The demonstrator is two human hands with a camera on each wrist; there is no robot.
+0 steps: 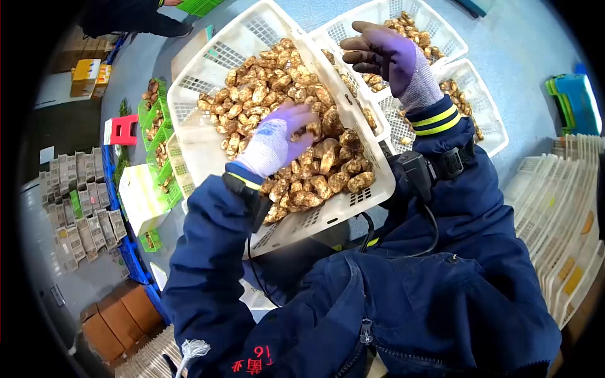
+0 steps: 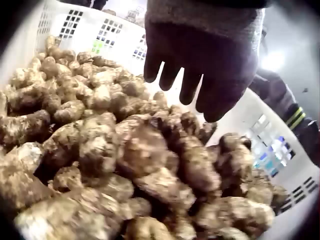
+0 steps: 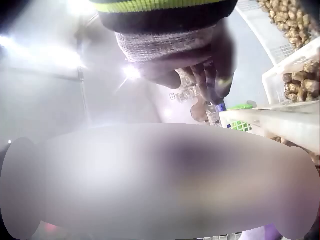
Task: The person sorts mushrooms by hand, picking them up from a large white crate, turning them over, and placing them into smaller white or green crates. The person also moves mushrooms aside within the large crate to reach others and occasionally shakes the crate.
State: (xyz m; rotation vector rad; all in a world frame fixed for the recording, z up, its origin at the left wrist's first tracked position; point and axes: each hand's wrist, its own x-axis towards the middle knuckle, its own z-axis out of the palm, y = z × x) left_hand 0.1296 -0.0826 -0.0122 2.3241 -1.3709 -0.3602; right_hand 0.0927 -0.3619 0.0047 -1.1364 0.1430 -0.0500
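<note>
A large white plastic basket [image 1: 217,154] in front of the person holds a pile of knobbly brown-and-cream, tuber-like pieces [image 1: 261,82]. The left hand [image 1: 280,135], in a purple-and-white glove, is over the middle of this pile. In the left wrist view its straight fingers [image 2: 189,86] point down close over the pieces [image 2: 100,145], with nothing held. Raised above the smaller baskets at the back right is the right hand [image 1: 394,60]. Its glove is soiled dark at the fingers, which are spread loosely and hold nothing. A blurred patch covers the lower right wrist view.
White baskets [image 1: 450,34] with more pieces stand behind and right of the large one. Stacked white trays [image 1: 554,214] rise at the right. Green crates [image 1: 154,120], a red stool [image 1: 124,130] and brown cartons [image 1: 120,318] are at the left. Another person's legs [image 1: 135,22] show at the top left.
</note>
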